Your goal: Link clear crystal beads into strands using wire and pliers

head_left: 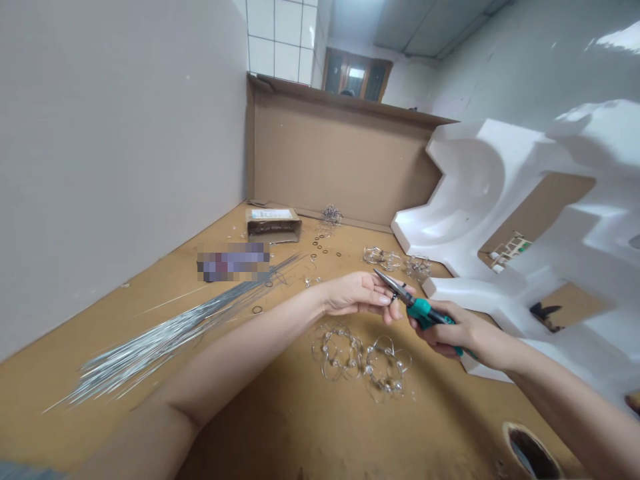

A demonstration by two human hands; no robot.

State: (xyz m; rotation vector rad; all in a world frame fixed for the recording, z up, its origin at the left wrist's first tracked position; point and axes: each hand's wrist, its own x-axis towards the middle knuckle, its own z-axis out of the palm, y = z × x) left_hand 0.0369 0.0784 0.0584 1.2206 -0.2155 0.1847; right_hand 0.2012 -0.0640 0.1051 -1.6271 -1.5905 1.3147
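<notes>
My right hand (457, 333) is wrapped round a pair of needle-nose pliers (423, 312) with green and black handles. The grey jaws point up and to the left, passing over the fingertips of my left hand (357, 293). That hand's fingers are pinched together; a small dark piece shows at their tips, too small to name. Just below my hands lie two rings of bent wire with clear beads, a left one (343, 353) and a right one (385, 367). Behind the pliers' tip rests more beaded wirework (383, 258).
A bundle of straight metal wires (155, 340) lies at the left, below a blurred purple item (235, 261). A small open cardboard box (275, 225) stands farther back, near several loose small rings (320, 247). White foam packing (475, 180) borders the right; a cardboard wall (340, 153) closes the back.
</notes>
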